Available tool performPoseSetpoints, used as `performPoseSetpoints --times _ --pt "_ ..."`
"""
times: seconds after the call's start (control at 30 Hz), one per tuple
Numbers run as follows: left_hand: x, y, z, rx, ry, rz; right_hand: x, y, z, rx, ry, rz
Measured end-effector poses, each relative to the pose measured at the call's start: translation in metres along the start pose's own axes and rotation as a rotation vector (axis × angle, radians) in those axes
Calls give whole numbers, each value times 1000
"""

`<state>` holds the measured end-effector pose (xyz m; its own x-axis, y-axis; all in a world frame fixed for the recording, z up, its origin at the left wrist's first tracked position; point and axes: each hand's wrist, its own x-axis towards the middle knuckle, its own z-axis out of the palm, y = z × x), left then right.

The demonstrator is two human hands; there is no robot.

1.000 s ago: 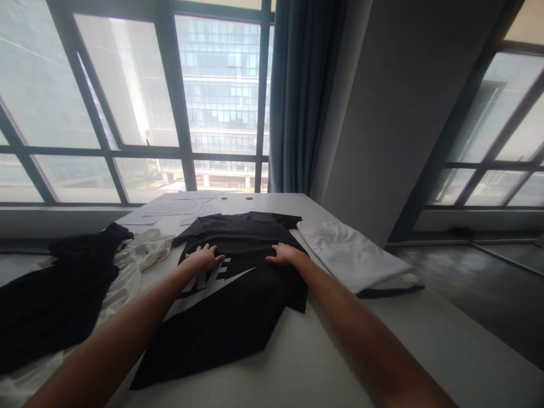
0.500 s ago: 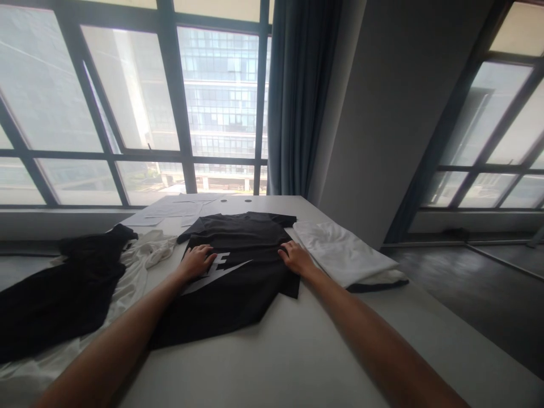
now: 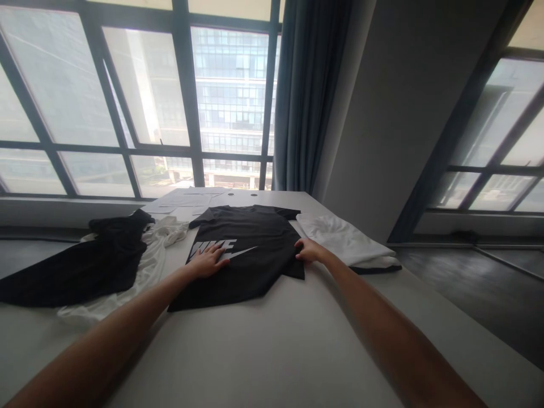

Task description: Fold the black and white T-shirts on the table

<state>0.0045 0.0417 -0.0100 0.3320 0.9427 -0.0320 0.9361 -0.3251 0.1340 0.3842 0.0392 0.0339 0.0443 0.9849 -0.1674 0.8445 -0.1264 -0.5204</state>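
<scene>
The black shirt (image 3: 250, 266) lies spread on the table (image 3: 259, 357), printed face up, in front of the person. Its long axis runs away from the person, tilted slightly to the right at the far end. The collar end points toward the window (image 3: 233, 90); the hem faces the person. The sleeves extend to both sides at the far end. A lower flap projects beyond the right edge.

The left hand (image 3: 207, 262) is flat on the shirt with spread fingers, partly covering the print. The right hand (image 3: 310, 250) is narrow, its fingers curled at the shirt's right edge; whether cloth is pinched there cannot be determined.

Right of the shirt: the folded white stack (image 3: 340, 235), with a dark layer beneath. Left: the white cloth (image 3: 155, 258), partly under the black cloth (image 3: 80, 272). Far left: papers (image 3: 182, 199).
</scene>
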Motion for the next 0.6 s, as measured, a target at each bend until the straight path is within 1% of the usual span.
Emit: performPoseSetpoints --times 0.07,0.13,0.2,0.27,0.33,0.37,0.4,0.47,0.53,0.57,0.6 --pt "-7 -5 0 -13 -36 1 -8 7 -16 12 -77 85" --pt "-13 -11 -2 -25 -77 17 -15 14 -32 -37 -140 147" --pt "-16 -14 -6 -30 -131 38 -20 20 -45 -98 -224 196" --pt "-18 -14 -11 -34 -183 46 -23 21 -50 -154 -330 242" --pt "-18 -12 -19 -38 -209 55 -21 16 -49 -214 -380 261" --pt "-16 -10 -23 -39 -211 69 -18 12 -47 -246 -361 243" --pt "-14 -9 -26 -38 -204 89 -14 6 -44 -282 -313 200" --pt "-8 -8 -32 -27 -162 127 -4 -8 -37 -374 -158 63" --pt "1 -9 -32 -5 -76 132 8 -21 -28 -443 -26 -103" --pt "5 -11 -29 4 -29 116 13 -27 -23 -451 8 -171" --pt "10 -14 -25 10 4 92 18 -32 -17 -438 15 -227"
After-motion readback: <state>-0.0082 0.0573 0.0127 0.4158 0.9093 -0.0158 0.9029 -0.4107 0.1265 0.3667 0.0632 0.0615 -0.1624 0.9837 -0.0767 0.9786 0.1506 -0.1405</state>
